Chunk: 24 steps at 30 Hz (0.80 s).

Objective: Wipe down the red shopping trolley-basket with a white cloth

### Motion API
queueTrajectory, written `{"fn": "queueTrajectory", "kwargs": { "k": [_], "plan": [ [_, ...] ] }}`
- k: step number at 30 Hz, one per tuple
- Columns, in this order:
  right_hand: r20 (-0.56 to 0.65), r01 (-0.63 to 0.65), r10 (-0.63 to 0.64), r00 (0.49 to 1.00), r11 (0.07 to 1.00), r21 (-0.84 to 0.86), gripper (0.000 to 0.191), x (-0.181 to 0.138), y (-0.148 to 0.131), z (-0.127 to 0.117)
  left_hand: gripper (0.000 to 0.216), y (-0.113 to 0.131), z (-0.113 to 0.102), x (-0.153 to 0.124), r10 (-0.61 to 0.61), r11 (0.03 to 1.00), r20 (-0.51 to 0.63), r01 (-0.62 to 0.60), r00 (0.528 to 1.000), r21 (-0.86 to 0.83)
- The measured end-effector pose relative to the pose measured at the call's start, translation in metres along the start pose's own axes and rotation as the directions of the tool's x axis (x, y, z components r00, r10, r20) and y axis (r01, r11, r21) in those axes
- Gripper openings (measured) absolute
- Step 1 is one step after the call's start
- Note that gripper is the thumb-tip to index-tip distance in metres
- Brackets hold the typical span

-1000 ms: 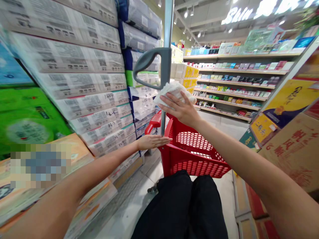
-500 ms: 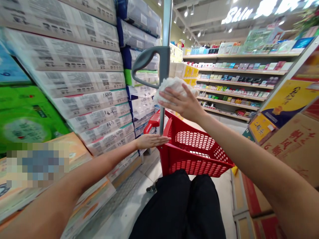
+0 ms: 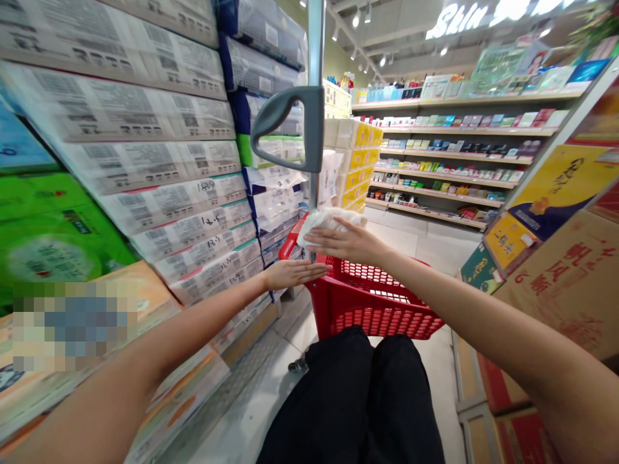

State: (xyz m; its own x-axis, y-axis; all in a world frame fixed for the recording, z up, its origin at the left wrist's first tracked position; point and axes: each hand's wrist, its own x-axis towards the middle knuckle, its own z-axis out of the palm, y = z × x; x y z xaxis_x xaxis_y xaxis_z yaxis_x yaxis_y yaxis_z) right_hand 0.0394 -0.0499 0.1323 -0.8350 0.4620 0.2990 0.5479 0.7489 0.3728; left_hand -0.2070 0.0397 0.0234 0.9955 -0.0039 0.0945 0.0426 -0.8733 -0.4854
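With its fingers laid over it, my right hand [image 3: 348, 241] presses a white cloth [image 3: 329, 217] against the lower part of the metal pole [image 3: 316, 45]. A grey loop handle [image 3: 314, 125] is fixed to that pole above the cloth. Just below, my left hand [image 3: 290, 274] rests flat with straight fingers on the near corner of the red plastic basket [image 3: 382, 322]. It holds nothing. The basket has perforated walls and sits right in front of my knees; part of its far rim is hidden behind my right hand and forearm.
Tall stacks of plastic-wrapped packs [image 3: 155, 116] rise on the left, beside green packs [image 3: 43, 225]. On the right stand cardboard boxes [image 3: 570, 283]. Shelves [image 3: 454, 132] with many small boxes line the back. Pale floor tiles [image 3: 411, 238] lie beyond the basket.
My right hand has slid down the pole with the cloth, from the foot of the grey handle to just above the basket. My left hand stays put.
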Motion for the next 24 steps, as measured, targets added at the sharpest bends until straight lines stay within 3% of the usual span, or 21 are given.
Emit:
{"fn": "queueTrajectory", "kwargs": {
  "k": [4, 7, 9, 11, 13, 16, 19, 24],
  "plan": [
    [-0.195, -0.134, 0.110, 0.975, 0.985, -0.111, 0.067, 0.016, 0.017, -0.036, 0.068, -0.001, -0.011, 0.002, -0.017, 0.999, 0.104, 0.013, 0.994, 0.035],
    [-0.315, -0.296, 0.244, 0.917, 0.947, -0.128, 0.065, 0.011, 0.009, -0.030, 0.068, 0.001, -0.012, 0.001, -0.025, 0.995, 0.104, 0.015, 0.994, 0.102],
    [-0.400, -0.480, 0.419, 0.815, 0.875, -0.063, 0.066, -0.004, -0.008, -0.008, 0.067, 0.007, -0.009, 0.001, -0.032, 0.986, 0.035, 0.026, 0.999, 0.163],
    [-0.443, -0.656, 0.612, 0.655, 0.751, 0.069, 0.065, -0.023, -0.031, 0.024, 0.064, 0.021, -0.006, 0.004, -0.080, 0.974, -0.063, 0.091, 0.995, 0.210],
    [-0.382, -0.747, 0.765, 0.518, 0.623, 0.234, 0.063, -0.039, -0.058, 0.058, 0.063, 0.040, -0.004, 0.009, -0.199, 0.950, -0.151, 0.229, 0.968, 0.213],
    [-0.187, -0.808, 0.898, 0.399, 0.440, 0.391, 0.063, -0.048, -0.099, 0.097, 0.066, 0.072, -0.006, 0.022, -0.397, 0.896, -0.183, 0.423, 0.899, 0.133],
    [-0.070, -0.830, 0.917, 0.392, 0.385, 0.404, 0.066, -0.036, -0.130, 0.115, 0.064, 0.099, -0.009, 0.035, -0.557, 0.822, -0.151, 0.568, 0.817, 0.043],
    [-0.050, -0.864, 0.900, 0.433, 0.431, 0.259, 0.072, -0.025, -0.157, 0.118, 0.060, 0.118, -0.013, 0.049, -0.674, 0.737, -0.120, 0.675, 0.729, -0.037]
  ]
}}
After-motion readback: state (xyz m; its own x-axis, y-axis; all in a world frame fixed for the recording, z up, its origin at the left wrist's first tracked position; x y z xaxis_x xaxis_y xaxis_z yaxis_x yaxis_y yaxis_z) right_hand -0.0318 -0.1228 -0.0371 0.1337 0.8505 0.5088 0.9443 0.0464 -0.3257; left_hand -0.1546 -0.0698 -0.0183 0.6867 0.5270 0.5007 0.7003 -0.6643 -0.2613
